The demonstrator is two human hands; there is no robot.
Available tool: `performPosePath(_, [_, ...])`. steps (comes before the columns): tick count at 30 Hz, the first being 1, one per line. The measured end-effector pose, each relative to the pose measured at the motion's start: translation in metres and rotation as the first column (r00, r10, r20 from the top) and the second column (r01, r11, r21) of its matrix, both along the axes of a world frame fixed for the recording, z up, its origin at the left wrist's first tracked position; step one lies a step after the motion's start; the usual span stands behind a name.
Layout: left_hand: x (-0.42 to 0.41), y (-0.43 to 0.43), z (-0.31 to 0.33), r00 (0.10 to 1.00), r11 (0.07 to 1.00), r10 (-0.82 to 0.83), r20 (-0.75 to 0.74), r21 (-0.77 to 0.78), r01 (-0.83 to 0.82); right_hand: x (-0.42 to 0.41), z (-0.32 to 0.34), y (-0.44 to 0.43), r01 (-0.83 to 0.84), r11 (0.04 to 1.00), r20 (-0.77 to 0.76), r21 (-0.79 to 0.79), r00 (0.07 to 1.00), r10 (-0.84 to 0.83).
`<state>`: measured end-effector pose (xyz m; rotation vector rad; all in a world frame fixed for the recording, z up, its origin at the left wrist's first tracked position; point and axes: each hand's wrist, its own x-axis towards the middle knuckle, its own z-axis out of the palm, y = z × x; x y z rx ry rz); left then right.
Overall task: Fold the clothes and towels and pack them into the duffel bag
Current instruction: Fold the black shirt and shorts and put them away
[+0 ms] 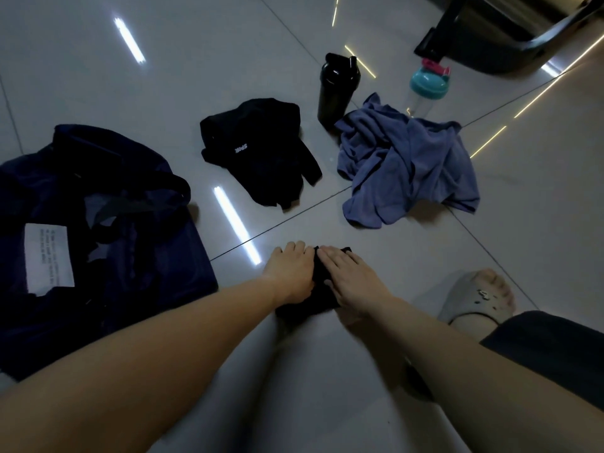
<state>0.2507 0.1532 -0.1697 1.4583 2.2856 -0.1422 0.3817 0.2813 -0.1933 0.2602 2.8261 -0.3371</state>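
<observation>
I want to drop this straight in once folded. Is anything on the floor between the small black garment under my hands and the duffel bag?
Nothing visible: only bare tile separates the black garment, under the left hand and right hand, from the duffel bag to its left. A black strap lies across the bag's top.

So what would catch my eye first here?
Probably the two bare arms reaching to the middle, where the left hand and right hand rest on a small black cloth on the shiny tiled floor. Next comes the crumpled blue towel at the right, with a black garment to its left. The big dark duffel bag lies at the far left.
</observation>
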Motion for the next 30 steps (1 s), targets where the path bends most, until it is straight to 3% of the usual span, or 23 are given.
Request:
performPosePath(4, [0.006,0.002,0.004,0.982,0.987,0.164,0.097,-0.016,-0.163,0.002,0.011,0.007,0.123,0.992,0.033,-0.031,0.992,-0.122])
performPosePath(10, [0.011,-0.013,0.001,0.863,0.915,0.402,0.305,-0.09,-0.394,0.012,0.022,0.012,0.415,0.9,0.083,-0.132,0.91,-0.407])
performPosePath(16, [0.032,-0.026,0.005,0.78,0.869,0.485,0.396,-0.119,-0.48,0.008,0.021,0.004,0.668,0.713,0.159,-0.214,0.744,-0.649])
performPosePath(19, [0.021,-0.034,0.018,0.651,0.787,0.551,0.522,-0.066,-0.613,0.007,0.029,0.009,0.739,0.599,0.13,-0.308,0.656,-0.743])
performPosePath(21, [0.005,-0.039,0.031,0.506,0.682,0.578,0.64,-0.04,-0.73,0.003,0.045,0.011,0.784,0.422,0.182,-0.455,0.546,-0.818])
performPosePath(23, [-0.01,-0.045,0.048,0.376,0.596,0.531,0.759,-0.02,-0.803,-0.006,0.064,0.006,0.746,0.158,0.311,-0.647,0.447,-0.839])
performPosePath(27, [-0.018,-0.053,0.079,0.322,0.542,0.392,0.862,0.066,-0.838,-0.028,0.091,-0.026,0.613,-0.196,0.571,-0.765,0.506,-0.646])
performPosePath(30, [-0.012,-0.058,0.092,0.301,0.572,0.322,0.897,0.069,-0.818,-0.047,0.117,-0.042,0.405,-0.454,0.604,-0.794,0.612,-0.511])
